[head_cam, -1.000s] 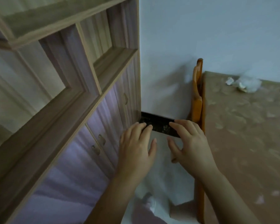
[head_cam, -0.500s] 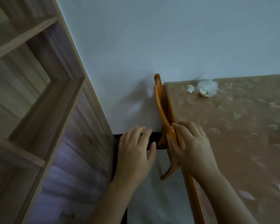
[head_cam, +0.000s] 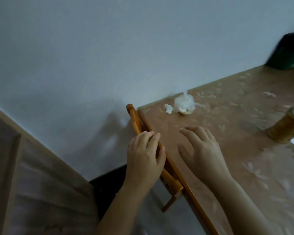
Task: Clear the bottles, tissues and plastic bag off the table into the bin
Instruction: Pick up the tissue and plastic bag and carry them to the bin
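Note:
A small clear plastic bag (head_cam: 184, 104) with something yellowish inside lies near the table's far left corner. A crumpled white tissue (head_cam: 169, 108) sits just left of it. My right hand (head_cam: 200, 150) hovers over the brown patterned table (head_cam: 244, 160), fingers spread, holding nothing, a short way in front of the bag. My left hand (head_cam: 144, 158) floats over the orange chair back (head_cam: 136, 122) beside the table's left edge, fingers loosely curled and empty. An amber bottle (head_cam: 286, 128), blurred, stands at the right edge of the view. No bin is in view.
A dark green object (head_cam: 287, 53) stands against the wall at the table's far right. A wooden cabinet (head_cam: 32, 184) fills the lower left. The white wall runs behind the table. Pale floor shows between cabinet and chair.
The view has swung right from the shelving to the table. Both hands have moved right with it, the right one from the chair back to over the tabletop. The bottle and green object came into view.

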A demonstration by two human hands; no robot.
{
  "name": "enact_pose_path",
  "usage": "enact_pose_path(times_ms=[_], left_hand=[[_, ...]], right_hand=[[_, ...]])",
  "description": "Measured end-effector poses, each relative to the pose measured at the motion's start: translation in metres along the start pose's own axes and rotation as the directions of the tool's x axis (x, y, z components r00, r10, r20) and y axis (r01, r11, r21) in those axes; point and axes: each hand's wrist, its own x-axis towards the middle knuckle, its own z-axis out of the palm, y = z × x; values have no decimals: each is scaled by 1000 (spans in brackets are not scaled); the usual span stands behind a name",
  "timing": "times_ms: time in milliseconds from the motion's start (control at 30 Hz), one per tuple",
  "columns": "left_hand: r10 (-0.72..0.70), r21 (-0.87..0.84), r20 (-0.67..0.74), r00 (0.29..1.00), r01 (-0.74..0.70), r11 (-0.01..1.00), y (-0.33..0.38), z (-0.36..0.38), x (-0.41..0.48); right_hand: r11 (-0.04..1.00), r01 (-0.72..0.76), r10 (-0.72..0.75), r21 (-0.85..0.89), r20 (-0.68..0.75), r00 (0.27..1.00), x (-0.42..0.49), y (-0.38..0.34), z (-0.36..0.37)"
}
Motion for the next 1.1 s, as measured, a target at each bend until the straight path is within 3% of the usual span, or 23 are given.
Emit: enact_pose_path(times_ms=[300,567,1100], left_hand=[[55,-59,65,996,-51,997,-38,40,69],[49,20,90,995,-51,999,-53,89,146],[38,20,252,967,-45,999,-91,245,250]], right_hand=[[993,-89,88,-78,-26,996,57,24,32],[994,-95,93,-45,-49,994,125,78,61],[978,-211,210,-5,78,975,222,224,180]])
